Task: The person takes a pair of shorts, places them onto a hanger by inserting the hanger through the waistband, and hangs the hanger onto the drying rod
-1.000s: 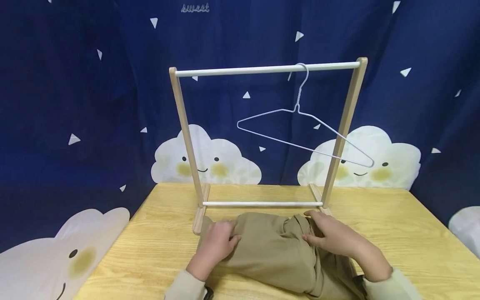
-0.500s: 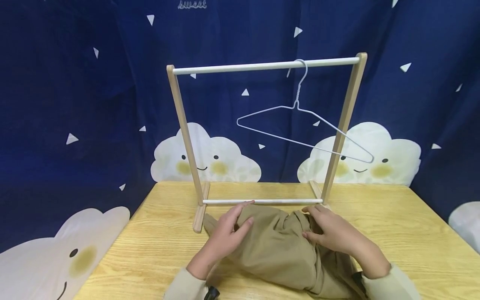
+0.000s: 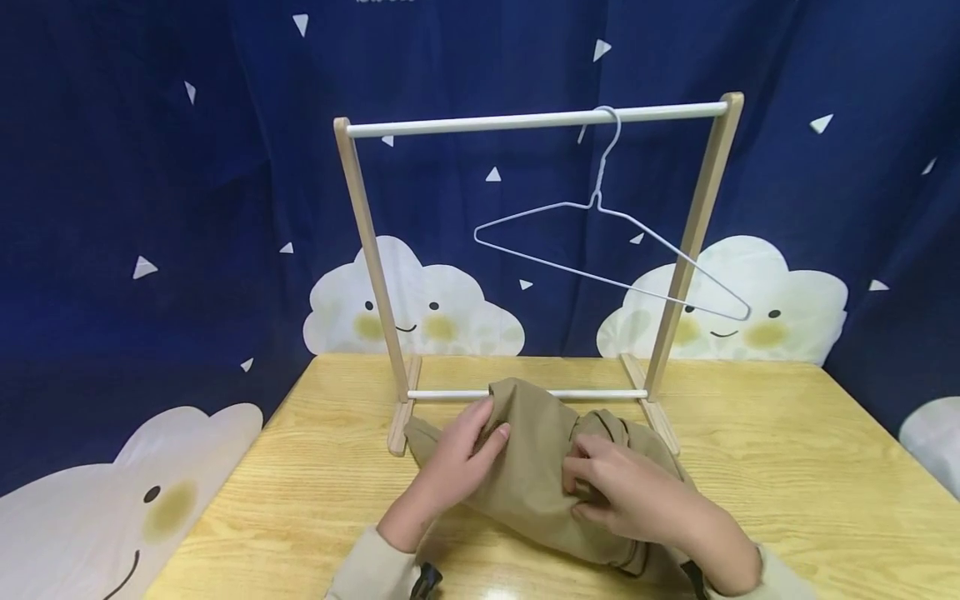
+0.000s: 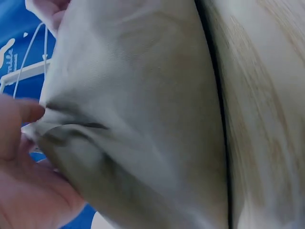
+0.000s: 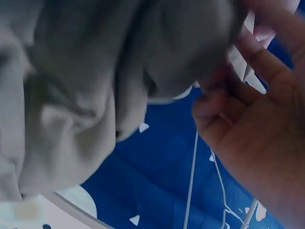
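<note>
A khaki cloth garment point(image 3: 528, 475) lies bunched on the table, part of it raised into a peak. My left hand point(image 3: 453, 458) pinches that raised part at its left edge; the left wrist view has thumb and fingers of the hand point(image 4: 35, 191) on a fold of the cloth point(image 4: 147, 95). Over the middle of the garment, my right hand point(image 3: 633, 492) has its fingers curled into the fabric. The right wrist view shows those bent fingers at the cloth's edge, partly in shadow. What kind of garment it is stays hidden in the folds.
Behind the garment stands a small wooden rack with a white top rail point(image 3: 480, 124) and a white lower rail point(image 3: 450, 394). A white wire hanger point(image 3: 600, 179) hangs from the top rail, right of its middle. A dark blue curtain point(image 3: 150, 167) with clouds surrounds the wooden table point(image 3: 300, 500).
My left hand has moved up and right, lifting the cloth's left part into a peak. My right hand has shifted left from the garment's right side, its fingers now more curled.
</note>
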Demonstrator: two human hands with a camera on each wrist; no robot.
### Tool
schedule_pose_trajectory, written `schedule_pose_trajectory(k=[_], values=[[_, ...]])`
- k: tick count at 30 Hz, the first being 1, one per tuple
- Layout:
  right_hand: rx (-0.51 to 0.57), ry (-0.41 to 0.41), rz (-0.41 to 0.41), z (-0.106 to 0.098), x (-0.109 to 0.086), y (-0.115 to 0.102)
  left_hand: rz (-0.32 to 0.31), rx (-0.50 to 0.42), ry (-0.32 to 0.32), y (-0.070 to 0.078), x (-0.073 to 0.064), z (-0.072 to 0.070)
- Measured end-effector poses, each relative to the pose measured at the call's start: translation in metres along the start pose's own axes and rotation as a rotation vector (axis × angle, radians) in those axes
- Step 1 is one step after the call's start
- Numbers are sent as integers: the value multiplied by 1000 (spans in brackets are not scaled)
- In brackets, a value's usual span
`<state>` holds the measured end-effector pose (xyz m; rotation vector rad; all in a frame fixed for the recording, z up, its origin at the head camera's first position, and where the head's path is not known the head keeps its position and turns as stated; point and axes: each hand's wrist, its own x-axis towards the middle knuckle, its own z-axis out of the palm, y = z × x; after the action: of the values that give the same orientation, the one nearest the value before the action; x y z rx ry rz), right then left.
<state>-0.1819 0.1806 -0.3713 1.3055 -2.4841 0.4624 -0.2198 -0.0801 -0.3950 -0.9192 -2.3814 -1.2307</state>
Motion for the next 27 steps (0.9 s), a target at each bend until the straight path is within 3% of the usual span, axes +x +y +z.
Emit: schedule_pose_trajectory(k=[4,8,10,14,17,20,27], values=[[-57,51,25,1,3,1,-78,21,-36,1,-3,0],[-107,136,63,-6,5,4,-126,99,48,4,-4,-3],[-107,191,81,-10,7,4,-121,126,101,7,-4,-5],[-76,345,115,-17,9,7,-24,129,138,14,0,-9],[-57,452,156,-20,11,9,54,164,100,18,1,-11],[-24,516,210,-22,11,11,85,259,39,17,-1,-10],[6,557,275,-22,9,15,13,593,-107,10,-11,-7]])
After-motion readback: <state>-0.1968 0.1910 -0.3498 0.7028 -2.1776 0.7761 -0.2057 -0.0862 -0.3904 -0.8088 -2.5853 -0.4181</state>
